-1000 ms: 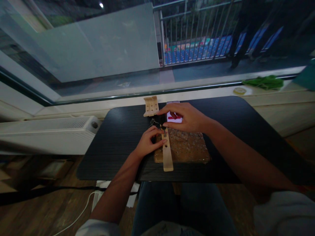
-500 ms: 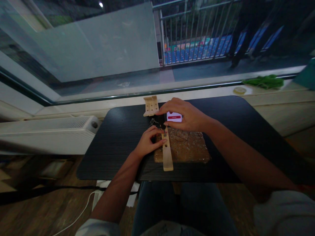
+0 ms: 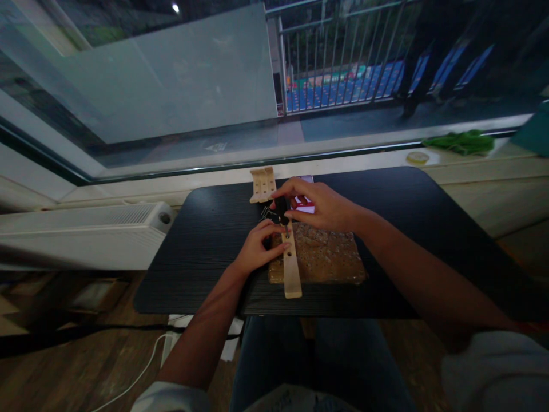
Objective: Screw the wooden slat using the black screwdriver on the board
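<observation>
A pale wooden slat (image 3: 292, 272) with holes lies along the left edge of a brown cork mat (image 3: 326, 258) on the black table (image 3: 201, 240). My left hand (image 3: 256, 247) rests on the slat's far end, fingers pinched around something small there. My right hand (image 3: 317, 204) is closed on a small dark tool (image 3: 281, 209), which it holds upright over the same end of the slat. A white and red box (image 3: 303, 199) lies just under that hand.
A second wooden piece with holes (image 3: 263, 183) lies at the table's far edge, with small dark metal parts (image 3: 265, 214) near it. A white radiator (image 3: 86, 232) stands to the left. A green cloth (image 3: 461, 142) and a tape roll (image 3: 417, 157) lie on the windowsill.
My right hand left the white and red box and moved left toward the slat's far end, now holding the dark tool. My left hand stayed in place.
</observation>
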Available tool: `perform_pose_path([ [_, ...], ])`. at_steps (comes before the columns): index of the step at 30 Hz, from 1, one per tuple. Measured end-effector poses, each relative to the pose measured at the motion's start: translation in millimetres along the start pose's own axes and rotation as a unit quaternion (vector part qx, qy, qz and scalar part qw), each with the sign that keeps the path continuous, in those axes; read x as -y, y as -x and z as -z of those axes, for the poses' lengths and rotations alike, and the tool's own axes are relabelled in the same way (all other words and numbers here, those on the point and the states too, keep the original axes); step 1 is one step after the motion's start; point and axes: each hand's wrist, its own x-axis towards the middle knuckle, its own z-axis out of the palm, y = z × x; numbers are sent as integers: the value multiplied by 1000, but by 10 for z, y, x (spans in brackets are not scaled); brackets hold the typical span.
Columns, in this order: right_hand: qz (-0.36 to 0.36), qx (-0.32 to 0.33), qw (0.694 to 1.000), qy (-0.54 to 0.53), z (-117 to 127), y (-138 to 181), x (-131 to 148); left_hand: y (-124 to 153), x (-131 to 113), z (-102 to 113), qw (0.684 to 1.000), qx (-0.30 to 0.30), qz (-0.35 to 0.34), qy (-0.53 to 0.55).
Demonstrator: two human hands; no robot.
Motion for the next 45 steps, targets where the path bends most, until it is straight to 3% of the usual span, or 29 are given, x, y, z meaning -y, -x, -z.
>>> perform_pose_path([
  [9,13,13,1000,-1,12,-13,-9,3,4,-7,1000,-4,-10,5],
  [45,-35,-68,992,101,-59,-22,-46,-3,-7,8,1000,1,-1,-5],
])
